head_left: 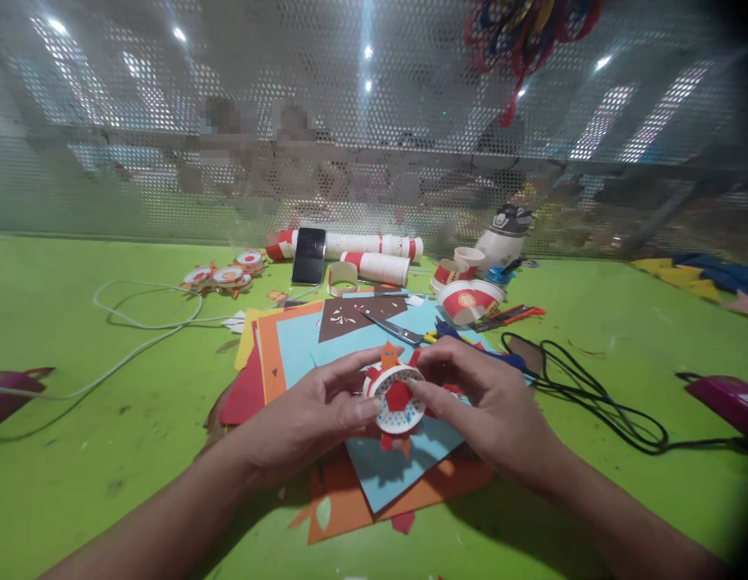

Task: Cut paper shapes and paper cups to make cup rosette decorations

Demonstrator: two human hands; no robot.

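Between my two hands is a small paper turtle [401,407], with a round white shell dotted in blue, a red hexagon in its middle, an orange head and red legs. My left hand [343,403] grips its left rim, thumb on the front edge. From the other side my right hand [474,391] pinches it, the thumb resting near the red hexagon. Below the turtle lie light blue paper sheets [383,475] and orange sheets [326,515]. Just beyond my hands are scissors [404,332] with open blades, partly on a brown sheet [343,318].
Several similar paper turtles [229,276] sit at the back left near a white cable [145,345]. A phone [309,256] leans against stacked paper cups [374,244]. Cut cups [469,300], a box cutter [507,317], a black cord [597,399] and a magenta device [728,400] are on the right.
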